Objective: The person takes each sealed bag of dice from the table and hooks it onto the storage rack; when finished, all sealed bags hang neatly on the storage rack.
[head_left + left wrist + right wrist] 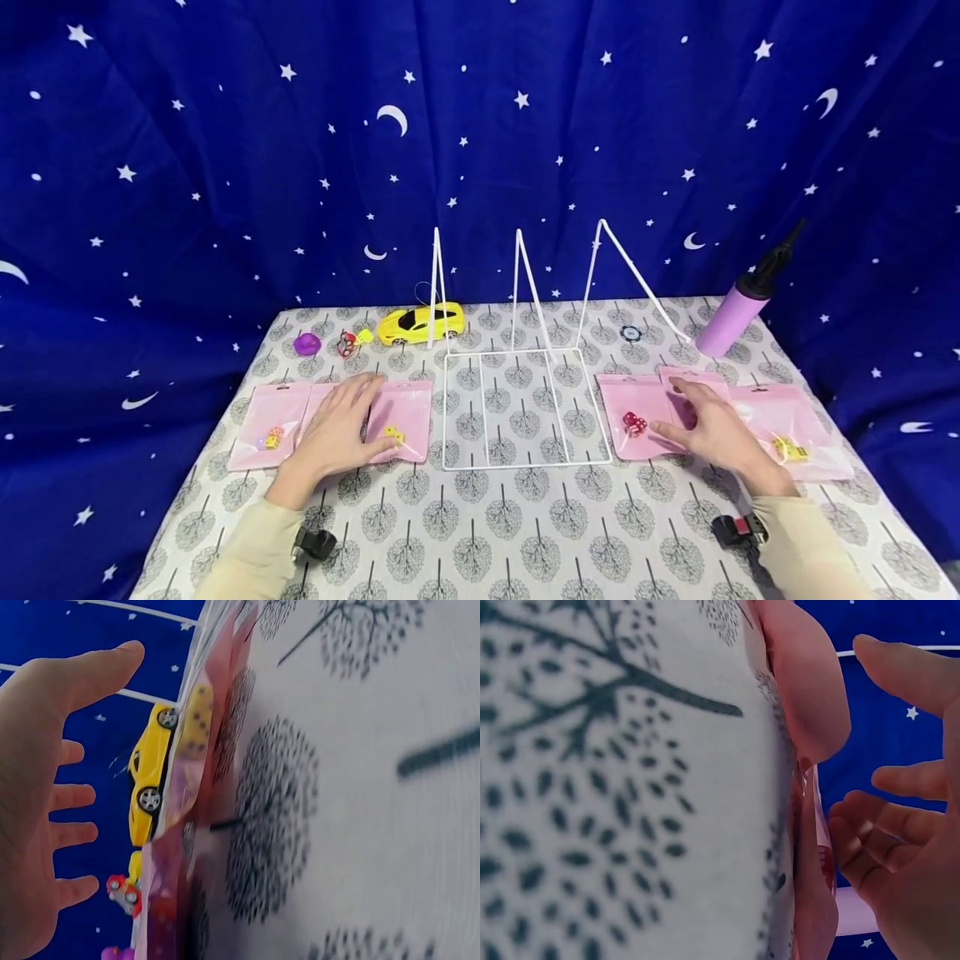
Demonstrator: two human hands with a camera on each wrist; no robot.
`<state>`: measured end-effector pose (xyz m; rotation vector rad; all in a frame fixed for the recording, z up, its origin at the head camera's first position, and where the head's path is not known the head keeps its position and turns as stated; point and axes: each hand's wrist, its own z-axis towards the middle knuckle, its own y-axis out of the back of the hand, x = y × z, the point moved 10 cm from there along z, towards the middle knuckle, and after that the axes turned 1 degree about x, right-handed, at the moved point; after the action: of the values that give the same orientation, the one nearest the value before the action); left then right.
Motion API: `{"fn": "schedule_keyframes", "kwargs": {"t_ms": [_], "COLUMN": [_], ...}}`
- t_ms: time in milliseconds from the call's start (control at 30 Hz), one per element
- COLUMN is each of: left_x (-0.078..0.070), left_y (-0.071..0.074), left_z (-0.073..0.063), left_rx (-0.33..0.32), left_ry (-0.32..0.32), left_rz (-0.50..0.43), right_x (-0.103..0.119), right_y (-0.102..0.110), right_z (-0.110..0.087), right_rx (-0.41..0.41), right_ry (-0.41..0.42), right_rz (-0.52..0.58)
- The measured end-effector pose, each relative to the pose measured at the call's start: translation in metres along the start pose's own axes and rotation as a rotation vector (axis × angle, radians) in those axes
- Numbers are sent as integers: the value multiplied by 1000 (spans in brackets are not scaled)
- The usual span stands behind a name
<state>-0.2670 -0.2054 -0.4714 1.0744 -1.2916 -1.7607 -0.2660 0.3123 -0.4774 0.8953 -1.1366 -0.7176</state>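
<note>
Three pink zip bags with dice lie on the left. My left hand (pixel 342 427) hovers over the middle bag, which it mostly hides; its fingers are spread and hold nothing in the left wrist view. Beside it are the bag with yellow dice (pixel 412 400) and the outer bag with mixed-colour dice (pixel 255 412). On the right, my right hand (pixel 716 433) is above the middle pink bag (pixel 693 374), fingers loosely bent around nothing. Next to it lie a bag with red dice (pixel 626 396) and a bag with yellow dice (pixel 817 425).
A white wire rack (pixel 528 468) with three tall prongs stands between the bags. Behind are a purple toy (pixel 307 344), a small red toy (pixel 346 344), a yellow toy car (pixel 401 327), a dark round chip (pixel 631 333) and a purple hand pump (pixel 731 321). A starry curtain hangs behind.
</note>
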Motion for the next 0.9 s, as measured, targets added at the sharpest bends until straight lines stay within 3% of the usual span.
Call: {"fn": "schedule_keyframes", "kwargs": {"t_ms": [367,633,900], "left_x": [-27,-49,-62], "left_y": [-23,-37,-49], "left_z": [16,24,30], "left_rx": [74,99,115], "left_ry": [-61,-133,-177], "left_rz": [-10,21,30], "right_x": [8,0,-3], "right_y": [-13,-25,-33], "right_z": [1,6,11], "right_rx": [132,208,229], "right_ry": [-25,-125,-200], "right_rz": [-10,-77,-84]}}
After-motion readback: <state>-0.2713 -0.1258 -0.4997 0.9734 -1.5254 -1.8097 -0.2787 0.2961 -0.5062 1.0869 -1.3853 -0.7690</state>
